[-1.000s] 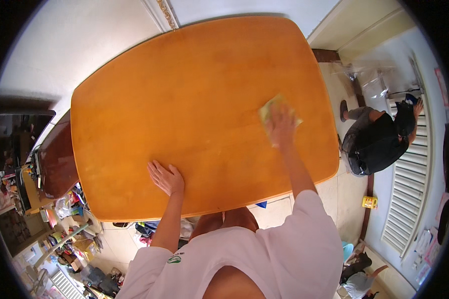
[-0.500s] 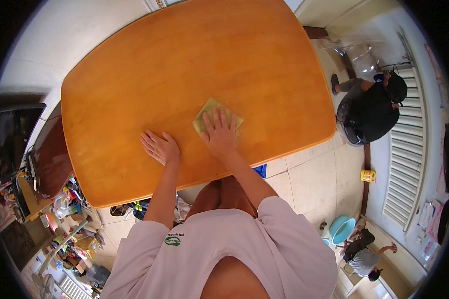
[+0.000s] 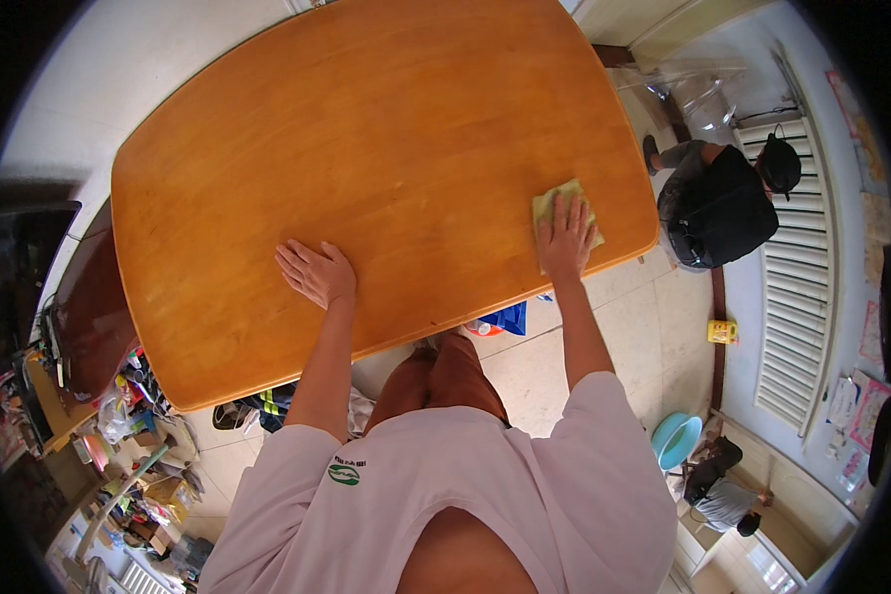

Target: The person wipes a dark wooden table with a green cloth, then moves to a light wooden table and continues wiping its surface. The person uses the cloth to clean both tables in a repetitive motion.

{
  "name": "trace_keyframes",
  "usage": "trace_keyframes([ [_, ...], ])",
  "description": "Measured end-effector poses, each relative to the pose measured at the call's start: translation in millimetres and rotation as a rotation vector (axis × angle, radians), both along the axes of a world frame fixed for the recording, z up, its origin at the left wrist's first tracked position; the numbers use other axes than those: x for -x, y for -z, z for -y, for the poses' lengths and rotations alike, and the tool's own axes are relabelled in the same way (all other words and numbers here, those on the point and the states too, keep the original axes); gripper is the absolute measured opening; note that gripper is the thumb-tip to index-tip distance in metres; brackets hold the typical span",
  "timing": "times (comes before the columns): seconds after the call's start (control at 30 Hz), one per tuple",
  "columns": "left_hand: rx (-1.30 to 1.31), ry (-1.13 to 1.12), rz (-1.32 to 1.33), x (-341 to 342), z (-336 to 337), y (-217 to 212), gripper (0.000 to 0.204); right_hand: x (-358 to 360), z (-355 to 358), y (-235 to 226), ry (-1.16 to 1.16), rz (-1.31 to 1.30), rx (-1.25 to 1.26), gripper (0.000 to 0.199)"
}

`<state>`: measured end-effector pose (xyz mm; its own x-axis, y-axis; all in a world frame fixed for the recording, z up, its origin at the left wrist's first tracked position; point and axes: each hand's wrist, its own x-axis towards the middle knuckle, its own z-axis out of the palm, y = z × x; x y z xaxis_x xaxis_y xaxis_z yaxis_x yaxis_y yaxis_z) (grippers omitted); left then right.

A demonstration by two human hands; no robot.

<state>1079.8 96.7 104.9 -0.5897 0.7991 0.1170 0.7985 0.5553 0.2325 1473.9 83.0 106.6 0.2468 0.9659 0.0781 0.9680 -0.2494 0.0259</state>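
Observation:
A yellowish-green cleaning cloth [image 3: 546,206] lies on the orange-brown wooden table [image 3: 366,129], close to its right end. My right hand [image 3: 565,238] is pressed flat over the cloth, fingers stretched out, covering its middle. My left hand [image 3: 317,273] rests palm down on the bare tabletop near the edge closest to me, fingers extended and nothing in it. Both of my forearms reach over the near edge of the table.
Beyond the table's right end, a person in black [image 3: 728,208] sits by a white radiator [image 3: 797,267]. A yellow jug [image 3: 722,332] and a turquoise basin [image 3: 676,442] stand on the floor, near another person [image 3: 725,503]. Clutter [image 3: 158,495] fills the lower left.
My right hand has slid the cloth rightward across the tabletop, from near the middle toward the right end. My left hand has stayed almost in place.

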Motion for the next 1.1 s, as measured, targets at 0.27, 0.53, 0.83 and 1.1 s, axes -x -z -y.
trace_keyframes([
  [0.27, -0.003, -0.011, -0.039, -0.2, 1.9, 0.5, 0.063, -12.8, -22.0, 2.8, 0.109, -0.017, 0.039, 0.062],
  [0.53, -0.029, 0.011, -0.048, -2.5, 3.7, -3.7, 0.063, -17.0, -20.2, 7.6, 0.065, 0.021, -0.023, 0.061],
  [0.83, -0.015, -0.02, -0.114, 2.3, 2.5, 6.8, 0.062, 82.3, -1.5, -14.2, -0.274, -0.052, 0.012, 0.059],
  [1.1, -0.337, 0.181, -0.112, 1.0, 16.0, 24.1, 0.056, 63.2, 63.7, -23.0, -0.741, -0.389, 0.01, 0.062],
])
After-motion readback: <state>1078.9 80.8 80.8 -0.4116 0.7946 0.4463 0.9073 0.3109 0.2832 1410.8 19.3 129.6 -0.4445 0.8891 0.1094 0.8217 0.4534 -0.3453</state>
